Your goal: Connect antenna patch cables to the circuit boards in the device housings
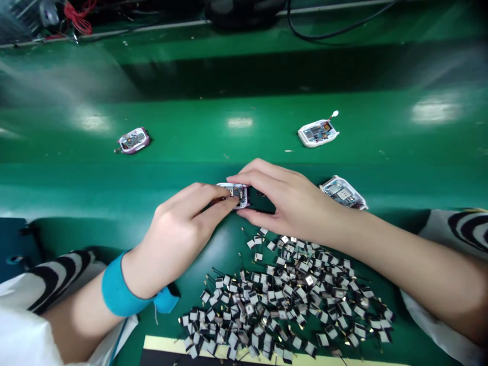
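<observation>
A small white-rimmed device casing (241,195) with a bare circuit board inside lies between my two hands. My left hand (186,223), with a blue band on the wrist, has its thumb and forefinger pressed together on the board; whatever they may pinch is hidden. My right hand (282,198) grips the casing's right end, fingers at the far edge and thumb at the near edge. Just below spreads a heap of small grey-and-black parts with short leads (301,295).
A pink-rimmed casing (134,141) lies at the back left, a white casing (317,133) at the back right. Another open casing (343,193) sits beside my right wrist. A yellow-edged dark strip (163,343) runs along the front; a black cable (335,34) crosses the back.
</observation>
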Demonstrator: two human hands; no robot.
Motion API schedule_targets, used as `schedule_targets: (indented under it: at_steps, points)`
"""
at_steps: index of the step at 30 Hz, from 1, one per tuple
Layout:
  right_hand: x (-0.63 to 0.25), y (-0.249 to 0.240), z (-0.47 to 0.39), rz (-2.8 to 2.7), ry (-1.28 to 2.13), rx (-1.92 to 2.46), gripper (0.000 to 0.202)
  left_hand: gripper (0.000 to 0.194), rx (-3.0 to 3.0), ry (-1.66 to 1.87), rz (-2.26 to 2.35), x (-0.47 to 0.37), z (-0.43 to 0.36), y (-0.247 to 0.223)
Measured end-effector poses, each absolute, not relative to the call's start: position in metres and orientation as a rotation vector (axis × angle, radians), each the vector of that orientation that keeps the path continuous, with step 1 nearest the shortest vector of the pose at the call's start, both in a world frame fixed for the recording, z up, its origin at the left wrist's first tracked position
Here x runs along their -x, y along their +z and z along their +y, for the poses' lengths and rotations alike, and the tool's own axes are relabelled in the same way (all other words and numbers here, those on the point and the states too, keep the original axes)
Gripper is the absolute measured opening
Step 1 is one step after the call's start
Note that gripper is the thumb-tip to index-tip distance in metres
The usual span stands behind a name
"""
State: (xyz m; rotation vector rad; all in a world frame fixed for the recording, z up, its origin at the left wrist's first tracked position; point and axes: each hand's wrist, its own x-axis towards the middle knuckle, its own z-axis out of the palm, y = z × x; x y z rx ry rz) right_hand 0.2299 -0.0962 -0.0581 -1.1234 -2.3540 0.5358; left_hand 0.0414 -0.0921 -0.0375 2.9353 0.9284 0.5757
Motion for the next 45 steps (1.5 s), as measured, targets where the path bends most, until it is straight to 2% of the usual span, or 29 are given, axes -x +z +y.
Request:
schedule_targets:
  at_steps: [20, 35, 45]
  points:
    - [-0.2309, -0.0587, -0.0959, -2.363, 0.502, 1.13, 0.024, 0.014, -2.895, 0.579, 1.001, -0.0467, -0.094, -0.0354]
    - [-0.2296, -0.0589, -0.0954, -2.357, 0.475, 1.168, 0.026, 0.014, -2.942, 0.485, 1.008, -0.0467, -0.0953, -0.0331]
    - [-0.2309, -0.0578, -0.0957, -2.405, 0.464, 1.156, 0.029, 0.012, -2.956, 0.561, 0.937, -0.0468, -0.0937, -0.0333]
